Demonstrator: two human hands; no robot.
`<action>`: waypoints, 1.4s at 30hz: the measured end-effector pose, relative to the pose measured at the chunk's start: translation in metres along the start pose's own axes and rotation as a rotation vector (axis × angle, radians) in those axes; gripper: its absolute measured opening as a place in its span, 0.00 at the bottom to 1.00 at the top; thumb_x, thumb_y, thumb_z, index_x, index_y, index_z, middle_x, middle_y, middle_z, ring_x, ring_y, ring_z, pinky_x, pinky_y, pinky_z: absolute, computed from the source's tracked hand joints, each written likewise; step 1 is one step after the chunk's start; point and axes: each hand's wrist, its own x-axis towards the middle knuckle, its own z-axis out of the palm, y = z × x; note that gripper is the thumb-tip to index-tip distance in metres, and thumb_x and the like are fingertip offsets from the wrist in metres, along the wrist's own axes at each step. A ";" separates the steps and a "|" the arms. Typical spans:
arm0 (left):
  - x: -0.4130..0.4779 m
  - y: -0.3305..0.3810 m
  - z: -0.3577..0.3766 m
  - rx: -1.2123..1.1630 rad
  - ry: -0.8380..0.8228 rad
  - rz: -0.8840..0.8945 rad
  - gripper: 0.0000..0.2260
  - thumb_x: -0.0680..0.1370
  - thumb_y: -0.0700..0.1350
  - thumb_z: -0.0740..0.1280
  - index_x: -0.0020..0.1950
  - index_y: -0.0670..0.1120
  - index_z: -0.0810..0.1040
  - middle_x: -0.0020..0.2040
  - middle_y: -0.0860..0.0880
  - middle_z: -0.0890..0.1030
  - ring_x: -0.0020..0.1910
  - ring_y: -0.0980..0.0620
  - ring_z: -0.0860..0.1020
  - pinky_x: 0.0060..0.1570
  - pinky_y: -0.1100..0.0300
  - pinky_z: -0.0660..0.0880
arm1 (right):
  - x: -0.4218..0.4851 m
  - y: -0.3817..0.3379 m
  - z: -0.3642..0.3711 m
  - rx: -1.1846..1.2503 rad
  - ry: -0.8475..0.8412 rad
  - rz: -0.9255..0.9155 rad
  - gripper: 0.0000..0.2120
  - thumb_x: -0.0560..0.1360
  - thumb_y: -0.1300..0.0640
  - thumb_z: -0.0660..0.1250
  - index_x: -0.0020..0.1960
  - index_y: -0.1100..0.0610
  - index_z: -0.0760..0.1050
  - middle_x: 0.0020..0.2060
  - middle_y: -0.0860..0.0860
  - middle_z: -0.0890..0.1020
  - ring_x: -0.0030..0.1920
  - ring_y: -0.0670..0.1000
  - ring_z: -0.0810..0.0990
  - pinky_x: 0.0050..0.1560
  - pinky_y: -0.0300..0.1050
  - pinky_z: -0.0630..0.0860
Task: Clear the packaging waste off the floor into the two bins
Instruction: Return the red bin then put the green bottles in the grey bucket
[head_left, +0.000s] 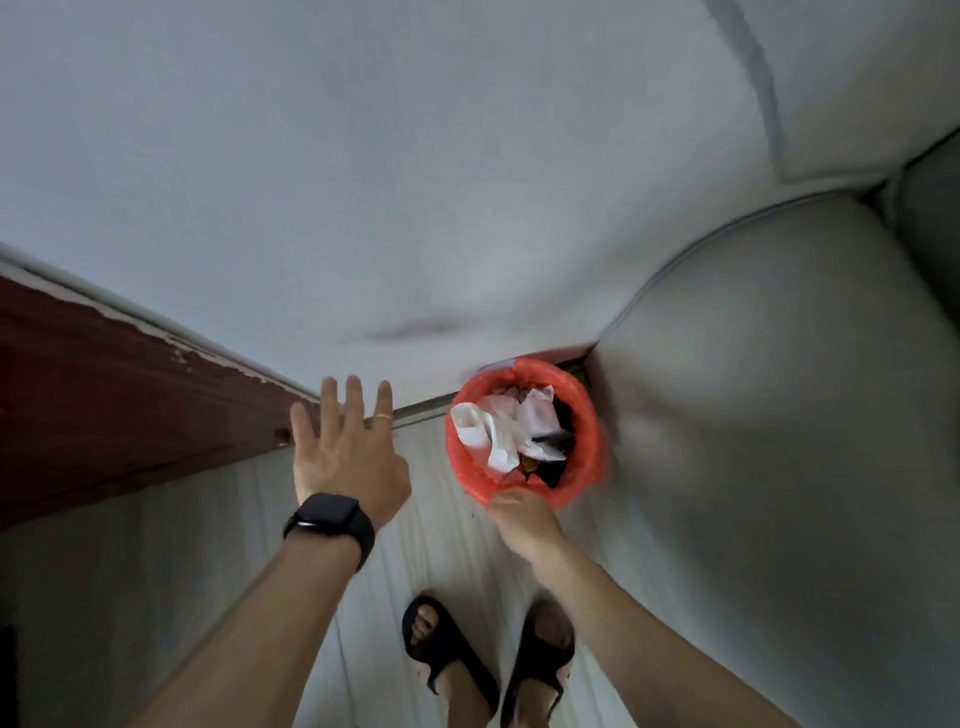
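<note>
A small round bin (592, 452) lined with a red plastic bag stands on the floor in the corner between the wall and a sofa. It holds crumpled white plastic and paper (506, 431) over some dark scraps. My right hand (524, 522) is at the bin's near rim, its fingers curled on the red liner edge. My left hand (345, 449), with a black watch on the wrist and a ring, hovers left of the bin with fingers spread and straight, holding nothing.
A grey sofa (779, 415) fills the right side, close against the bin. A dark red wooden panel (104, 395) runs along the left. A white wall (363, 182) is ahead. My feet in black sandals (488, 670) stand on pale wood-grain floor.
</note>
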 end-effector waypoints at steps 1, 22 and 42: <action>-0.015 -0.006 -0.011 -0.015 -0.074 0.003 0.30 0.77 0.52 0.56 0.80 0.54 0.55 0.77 0.47 0.65 0.77 0.43 0.59 0.74 0.39 0.52 | -0.027 -0.021 -0.006 -0.082 -0.029 -0.055 0.07 0.76 0.59 0.62 0.42 0.50 0.76 0.40 0.47 0.80 0.46 0.52 0.78 0.44 0.42 0.70; -0.541 -0.196 -0.111 -0.698 0.215 -0.920 0.21 0.78 0.57 0.59 0.72 0.59 0.70 0.65 0.50 0.77 0.63 0.45 0.76 0.64 0.50 0.69 | -0.550 -0.223 0.020 -0.960 -0.126 -1.512 0.12 0.78 0.42 0.62 0.58 0.39 0.79 0.60 0.38 0.79 0.65 0.50 0.72 0.62 0.50 0.72; -1.255 0.147 0.147 -0.979 0.011 -2.391 0.21 0.77 0.55 0.58 0.70 0.59 0.71 0.66 0.51 0.77 0.64 0.47 0.76 0.61 0.53 0.70 | -1.060 0.325 0.253 -1.402 -1.517 -2.303 0.14 0.78 0.43 0.63 0.62 0.41 0.78 0.61 0.43 0.81 0.66 0.53 0.73 0.64 0.53 0.72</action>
